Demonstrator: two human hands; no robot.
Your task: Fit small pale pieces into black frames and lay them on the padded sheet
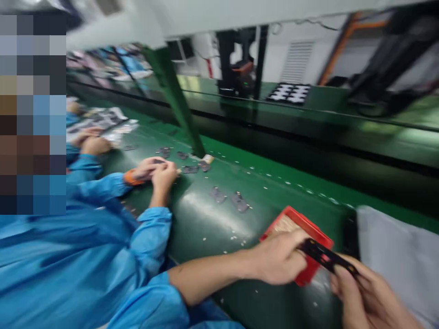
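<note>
1. So our right hand [372, 292] is closed around one end of a dark strip [325, 257], thumb laid against it.
2. Our left hand [279, 260] has its fingers bunched at the strip's other end. They look to be touching, but we can't tell if they're really pinching it.
3. The strip itself: long, narrow, basically black, with a pinkish-red patch around the middle and little orange-gold spots toward both ends. It's tilted, dropping toward our right-hand grip. Too blurry for us to read finer detail.
4. Just behind and below the grip sits a red bin [313, 227] with pale little bits in it, partly hidden by our left hand.
5. Beyond our left hand, two greyish parts [240, 202] lie on the green bench [195, 224].
6. Right beside our right hand there's some grey sheet material [394, 242].
</note>
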